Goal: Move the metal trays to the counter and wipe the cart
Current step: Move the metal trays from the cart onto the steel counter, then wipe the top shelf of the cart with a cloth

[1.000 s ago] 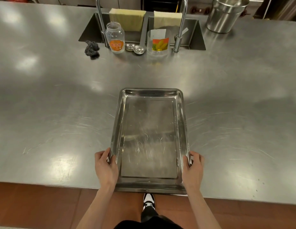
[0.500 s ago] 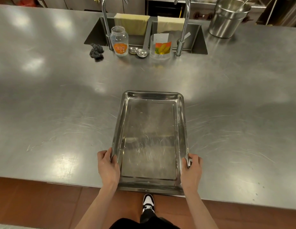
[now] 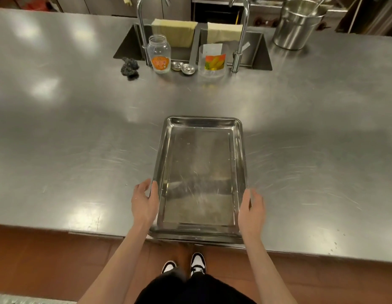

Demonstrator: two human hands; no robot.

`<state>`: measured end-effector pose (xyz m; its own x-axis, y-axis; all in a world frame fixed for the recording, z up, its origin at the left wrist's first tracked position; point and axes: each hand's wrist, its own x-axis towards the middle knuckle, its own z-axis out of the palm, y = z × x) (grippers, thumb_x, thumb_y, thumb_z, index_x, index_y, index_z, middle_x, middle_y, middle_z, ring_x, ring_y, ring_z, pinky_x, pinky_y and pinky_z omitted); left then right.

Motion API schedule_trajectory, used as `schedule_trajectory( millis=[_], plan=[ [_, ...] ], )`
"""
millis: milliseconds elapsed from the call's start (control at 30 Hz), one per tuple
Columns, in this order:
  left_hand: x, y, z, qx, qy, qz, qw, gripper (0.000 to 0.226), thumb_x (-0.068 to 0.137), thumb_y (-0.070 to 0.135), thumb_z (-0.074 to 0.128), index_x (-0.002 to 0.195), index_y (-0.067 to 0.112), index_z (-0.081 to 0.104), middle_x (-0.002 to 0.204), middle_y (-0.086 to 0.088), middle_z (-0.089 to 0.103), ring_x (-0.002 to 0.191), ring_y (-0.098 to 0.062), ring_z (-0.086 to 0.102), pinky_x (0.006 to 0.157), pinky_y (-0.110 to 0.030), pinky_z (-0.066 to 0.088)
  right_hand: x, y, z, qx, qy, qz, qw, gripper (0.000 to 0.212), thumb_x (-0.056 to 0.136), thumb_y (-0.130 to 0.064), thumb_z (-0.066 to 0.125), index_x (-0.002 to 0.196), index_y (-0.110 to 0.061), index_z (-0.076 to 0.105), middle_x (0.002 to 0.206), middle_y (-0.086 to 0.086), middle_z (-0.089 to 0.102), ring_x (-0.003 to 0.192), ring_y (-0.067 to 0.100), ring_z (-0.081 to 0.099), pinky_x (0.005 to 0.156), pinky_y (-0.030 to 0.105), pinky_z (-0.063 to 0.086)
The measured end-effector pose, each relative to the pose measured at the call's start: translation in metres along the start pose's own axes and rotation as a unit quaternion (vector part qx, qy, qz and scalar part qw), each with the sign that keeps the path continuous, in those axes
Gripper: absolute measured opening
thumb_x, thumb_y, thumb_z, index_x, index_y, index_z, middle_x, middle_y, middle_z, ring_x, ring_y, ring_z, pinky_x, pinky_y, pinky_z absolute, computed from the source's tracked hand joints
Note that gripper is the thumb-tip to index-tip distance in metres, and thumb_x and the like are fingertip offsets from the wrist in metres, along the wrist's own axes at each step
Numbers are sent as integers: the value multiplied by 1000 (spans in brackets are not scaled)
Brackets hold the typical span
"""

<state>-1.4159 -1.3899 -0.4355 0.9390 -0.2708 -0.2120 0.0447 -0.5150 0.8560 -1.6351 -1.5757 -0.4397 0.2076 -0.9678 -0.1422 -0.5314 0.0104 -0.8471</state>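
Steel counter [image 3: 70, 132] runs across the room. Far side at abt 11 o'clock: dark scouring ball [image 3: 129, 66], then a clear jar w/ orange label [image 3: 159, 54] just beside the left tap [image 3: 142, 25], two small metal strainers [image 3: 183, 67], a clear tub w/ a corn label [image 3: 213, 60], the right tap [image 3: 240, 36]; yellow cloths [image 3: 174, 31] hang over the sink [image 3: 255, 49] edge. At 1 o'clock a steel bucket [image 3: 297, 24]. Metal tray [image 3: 200, 176] lies flat on the counter at 6 o'clock, its near end at the counter's front edge. Left hand [image 3: 144, 202] at the tray's 8 o'clock, fingers fairly straight and spread, thumb along the rim, not gripping. Right hand [image 3: 252, 210] at 4 o'clock, fingers relaxed beside the rim; can't tell if touching.
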Motion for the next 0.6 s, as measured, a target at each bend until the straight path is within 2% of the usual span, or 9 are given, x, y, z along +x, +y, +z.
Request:
schedule_trajectory(
  millis=[67,100,167,200,267,333,433,533,600],
  plan=[
    [0,15,-7,-22,-13,29,999,48,109,49,49,146,20,57,146,0,58,135,-19,55,117,-43,44,-9,-24,-5,60,-2,-21,998,57,111,-53,31,152,-18,49,151,-1,54,140,13,49,118,36,39],
    [-1,26,-10,-37,-19,44,998,48,110,49,46,149,22,55,148,2,57,136,-17,53,117,-38,43,-13,-39,-9,87,0,-38,995,55,112,-51,28,155,-22,46,155,-7,51,142,5,45,121,32,37],
    [-2,58,-14,-80,-37,71,994,46,112,46,42,152,25,52,151,8,55,136,-7,50,111,-15,38,-21,-72,-21,137,14,-80,987,52,114,-46,22,159,-28,40,160,-17,43,147,-6,36,123,25,30],
    [-2,74,-14,-103,-46,81,990,46,113,44,40,153,25,52,151,12,54,136,-1,48,104,-4,35,-23,-87,-27,161,20,-102,981,51,114,-44,20,160,-29,37,162,-19,41,149,-6,33,124,24,27],
    [-3,106,-13,-137,-75,114,981,48,114,46,35,155,27,50,154,17,52,139,5,45,102,2,32,-28,-114,-40,198,48,-143,969,51,115,-37,17,162,-26,34,165,-17,38,154,0,29,127,29,23],
    [-5,135,-10,-151,-105,168,968,51,114,47,29,156,26,49,158,16,50,146,5,41,113,-3,30,-32,-139,-55,230,79,-174,954,55,114,-41,16,162,-22,33,166,-13,37,155,4,28,129,34,20],
    [-9,173,-1,-156,-159,242,945,57,112,47,24,158,23,47,160,14,49,149,5,37,124,-14,24,-37,-168,-79,255,130,-202,937,80,104,-70,15,163,-19,32,167,-10,36,156,6,28,129,29,18],
    [-19,202,15,-181,-219,294,912,60,111,49,23,158,20,46,160,10,50,152,-2,38,130,-34,25,-43,-172,-107,248,187,-222,925,87,101,-72,15,162,-13,34,167,-3,38,156,8,29,128,26,18],
    [-32,216,28,-205,-257,323,888,62,109,50,25,157,16,47,160,6,51,152,-7,40,129,-42,28,-52,-168,-124,223,232,-225,920,87,102,-70,14,160,-8,36,166,2,41,156,11,30,128,25,20]
  ],
)
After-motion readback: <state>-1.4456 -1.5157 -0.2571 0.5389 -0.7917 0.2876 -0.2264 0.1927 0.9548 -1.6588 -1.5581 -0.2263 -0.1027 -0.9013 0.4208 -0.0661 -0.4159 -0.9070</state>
